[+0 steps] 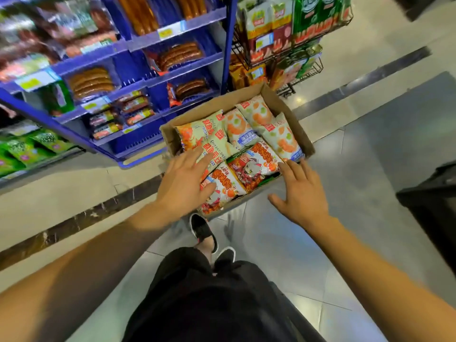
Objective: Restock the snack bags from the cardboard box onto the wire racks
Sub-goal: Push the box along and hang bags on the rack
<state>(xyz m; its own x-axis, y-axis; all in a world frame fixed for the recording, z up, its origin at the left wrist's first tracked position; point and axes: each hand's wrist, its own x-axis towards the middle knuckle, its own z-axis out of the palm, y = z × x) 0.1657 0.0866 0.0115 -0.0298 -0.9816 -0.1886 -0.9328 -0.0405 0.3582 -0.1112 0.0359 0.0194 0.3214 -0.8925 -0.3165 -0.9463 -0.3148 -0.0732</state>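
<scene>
Brown corrugated cardboard forms the open box (283,104) on the glossy tiled floor (357,169), a shallow rectangular tray with raw, slightly bent edges. Inside it lie puffy, crinkled foil snack bags, pillow-shaped and shiny; I count about six: two pale green ones (199,134) at the box's left side, two pale bags with orange rings (266,119) along its far right side, and two red-orange ones (254,164) at its near edge. The left hand (182,183) hovers over the box's near left corner, fingers straight and spread, fingertips over the green and red-orange bags; whether they touch is unclear. The right hand (303,191) is at the box's near right corner, fingers splayed flat, gripping nothing. Beyond the box's far right corner stands a black wire rack (308,67) with upright bags. Left of the box runs blue metal shelving (138,45) stacked with sausage packs. Two dark shoes (204,230) stand just before the box.
</scene>
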